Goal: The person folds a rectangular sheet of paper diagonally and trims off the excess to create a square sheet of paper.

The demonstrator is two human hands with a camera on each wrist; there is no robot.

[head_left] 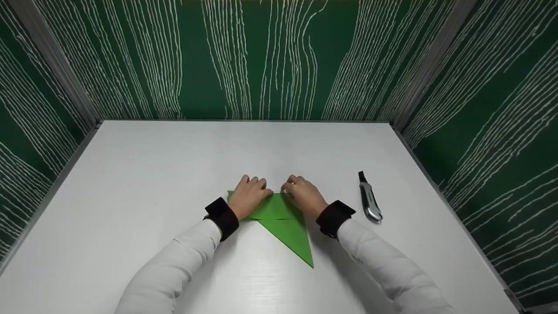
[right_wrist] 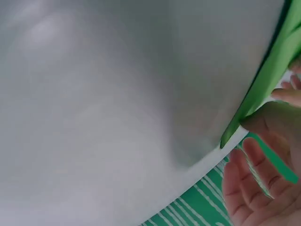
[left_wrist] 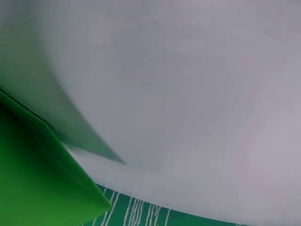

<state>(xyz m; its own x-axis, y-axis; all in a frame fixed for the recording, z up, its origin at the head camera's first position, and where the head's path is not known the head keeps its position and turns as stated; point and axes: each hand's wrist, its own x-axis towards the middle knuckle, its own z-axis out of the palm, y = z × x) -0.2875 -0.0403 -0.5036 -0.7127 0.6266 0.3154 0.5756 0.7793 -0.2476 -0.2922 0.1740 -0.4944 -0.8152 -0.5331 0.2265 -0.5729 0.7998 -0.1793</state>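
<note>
A folded sheet of green paper (head_left: 285, 233) lies on the white table in front of the person, one long point reaching toward the near side. At the paper's far edge, left of its middle, the left hand (head_left: 249, 195) pinches it. The right hand (head_left: 304, 195) pinches the same edge a little further right, its thumb on the green paper (right_wrist: 258, 94) in the right wrist view. Only a corner of the green paper (left_wrist: 42, 179) shows in the left wrist view, the left hand being outside it. Fingers partly cover the far edge.
A utility knife (head_left: 369, 198) with a grey and black handle lies to the right of the right hand. Green panels with white wavy lines (head_left: 279, 61) stand behind the white table (head_left: 130, 174) and on both sides.
</note>
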